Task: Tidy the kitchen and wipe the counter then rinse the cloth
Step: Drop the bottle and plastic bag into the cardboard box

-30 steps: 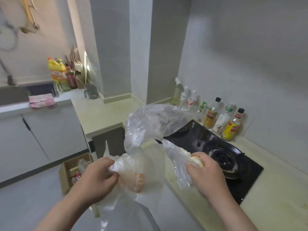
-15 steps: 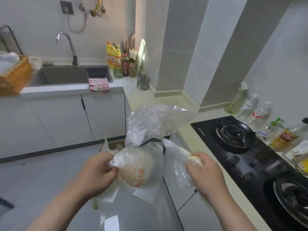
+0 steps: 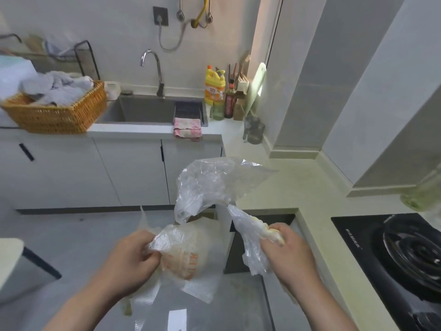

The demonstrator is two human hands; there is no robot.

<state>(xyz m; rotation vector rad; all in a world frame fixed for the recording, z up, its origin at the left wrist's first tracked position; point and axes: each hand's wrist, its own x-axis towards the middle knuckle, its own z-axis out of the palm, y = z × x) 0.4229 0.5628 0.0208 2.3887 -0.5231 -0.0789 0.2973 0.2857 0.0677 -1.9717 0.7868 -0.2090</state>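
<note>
The fingers point(image 3: 152, 247) of the left hand point(image 3: 128, 261) are closed on a corner of a perforated plastic wrapper with orange print point(image 3: 188, 256), and the right hand point(image 3: 293, 252) is closed on the twisted neck of a clear plastic bag point(image 3: 214, 185), with something pale pressed inside the fist. Both pieces hang in the air between the hands, above the floor and just beside the tabletop point(image 3: 281, 185). This looks like the tidying step, so it would be good to crush the plastic into one tight ball before throwing it away, so no loose flap falls. The pink cloth point(image 3: 187, 129) lies at the front edge of the sink point(image 3: 143, 111), well apart, for the wiping not yet done.
</note>
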